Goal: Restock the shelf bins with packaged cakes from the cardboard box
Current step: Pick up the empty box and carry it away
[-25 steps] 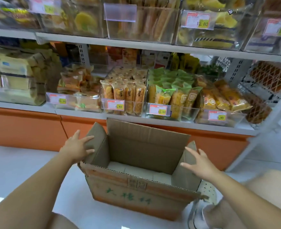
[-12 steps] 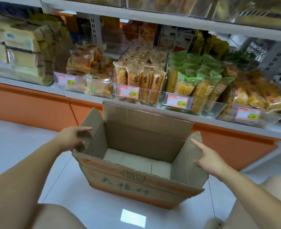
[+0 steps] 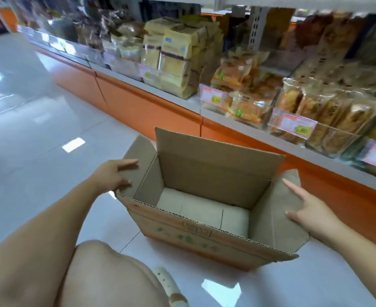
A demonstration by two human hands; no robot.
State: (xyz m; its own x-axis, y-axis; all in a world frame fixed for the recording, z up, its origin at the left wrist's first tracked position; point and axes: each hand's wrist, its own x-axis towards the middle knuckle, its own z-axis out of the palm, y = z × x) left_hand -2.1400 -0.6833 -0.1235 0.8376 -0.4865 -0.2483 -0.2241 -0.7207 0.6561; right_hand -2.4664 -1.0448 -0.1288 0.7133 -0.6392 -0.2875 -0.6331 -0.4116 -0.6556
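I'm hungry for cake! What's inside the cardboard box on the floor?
Inside the cardboard box, pale flat-topped packs cover the bottom side by side. The near wall hides their front edge, and anything beneath them is covered.

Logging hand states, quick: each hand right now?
Left hand: open, straight fingers on the left flap of the cardboard box.
Right hand: open, pressing the right flap.

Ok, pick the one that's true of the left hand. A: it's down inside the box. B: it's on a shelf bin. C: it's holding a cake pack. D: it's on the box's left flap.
D: the left hand lies with fairly straight fingers on the left flap of the box, outside the opening.
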